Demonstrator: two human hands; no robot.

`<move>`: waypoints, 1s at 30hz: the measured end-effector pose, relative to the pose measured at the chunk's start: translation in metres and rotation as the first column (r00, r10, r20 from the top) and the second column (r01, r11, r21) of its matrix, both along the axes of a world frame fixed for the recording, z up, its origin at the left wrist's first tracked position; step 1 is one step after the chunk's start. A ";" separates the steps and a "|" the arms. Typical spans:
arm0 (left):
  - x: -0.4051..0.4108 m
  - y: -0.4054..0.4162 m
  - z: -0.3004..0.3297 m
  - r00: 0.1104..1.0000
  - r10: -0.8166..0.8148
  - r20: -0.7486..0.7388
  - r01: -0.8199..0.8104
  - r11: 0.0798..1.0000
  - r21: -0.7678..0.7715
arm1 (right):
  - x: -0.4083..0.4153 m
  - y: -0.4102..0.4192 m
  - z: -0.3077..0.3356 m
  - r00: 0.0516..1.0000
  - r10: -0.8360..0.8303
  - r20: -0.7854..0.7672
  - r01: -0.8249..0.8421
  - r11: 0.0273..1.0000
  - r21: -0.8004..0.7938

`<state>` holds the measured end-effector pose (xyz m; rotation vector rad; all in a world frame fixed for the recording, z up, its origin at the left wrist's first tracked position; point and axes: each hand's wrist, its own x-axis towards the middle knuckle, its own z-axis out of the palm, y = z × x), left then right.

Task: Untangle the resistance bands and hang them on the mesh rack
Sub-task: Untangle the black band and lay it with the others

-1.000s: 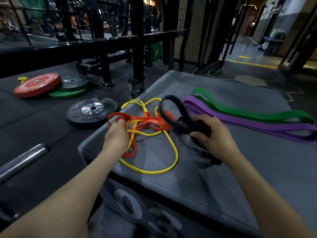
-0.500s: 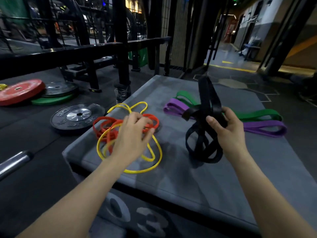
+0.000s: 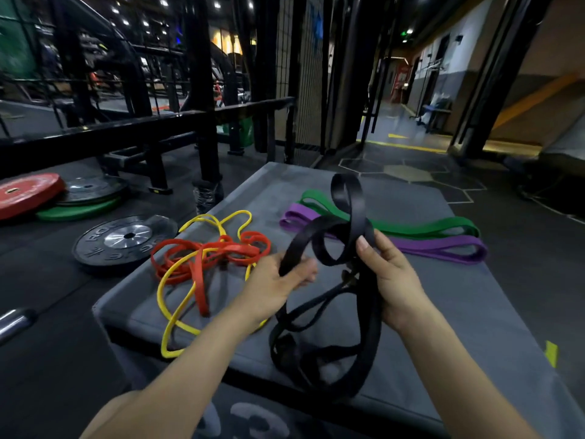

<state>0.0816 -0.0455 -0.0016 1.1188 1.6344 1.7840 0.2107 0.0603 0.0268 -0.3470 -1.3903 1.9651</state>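
Observation:
I hold a twisted black band point(image 3: 348, 204) up over the grey plyo box point(image 3: 459, 312). My left hand point(image 3: 275, 286) grips one strand of it, and my right hand point(image 3: 392, 280) grips another loop beside it. The band's lower loops hang down to the box top. On the left part of the box lie an orange band point(image 3: 202, 258) and a yellow band point(image 3: 171, 312), tangled together. Farther back a purple band point(image 3: 443, 248) and a green band point(image 3: 411, 228) lie flat side by side. A black mesh panel point(image 3: 300, 74) stands behind the box.
Weight plates lie on the floor to the left: a black one point(image 3: 123, 239), and a red one point(image 3: 28, 193) stacked with a green and a dark plate. A black rack frame point(image 3: 202, 90) rises behind them. A steel bar end point(image 3: 12, 321) pokes in at the far left.
My right hand lifted the black band free of the orange and yellow tangle. My left hand left that tangle and took hold of the black band.

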 end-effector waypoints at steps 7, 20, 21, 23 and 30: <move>-0.024 -0.014 0.005 0.958 0.061 0.279 -0.106 0.983 0.150 | 0.000 0.017 -0.009 0.964 -0.124 0.235 0.109 0.991 0.079; -0.058 -0.029 -0.028 0.786 0.251 -0.565 -0.498 0.798 -0.339 | -0.004 0.034 -0.029 0.834 -0.209 0.510 0.005 0.928 0.372; -0.059 -0.028 -0.029 0.789 0.248 -0.563 -0.502 0.788 -0.357 | -0.003 0.034 -0.030 0.813 -0.190 0.550 -0.050 0.919 0.391; -0.060 -0.028 -0.029 0.852 0.285 -0.440 -0.458 0.813 -0.360 | -0.002 0.035 -0.032 0.766 -0.173 0.618 -0.146 0.890 0.431; -0.049 -0.029 -0.008 0.963 0.080 0.257 -0.060 0.995 -0.084 | 0.005 0.030 -0.017 0.696 -0.195 0.691 -0.277 0.815 0.509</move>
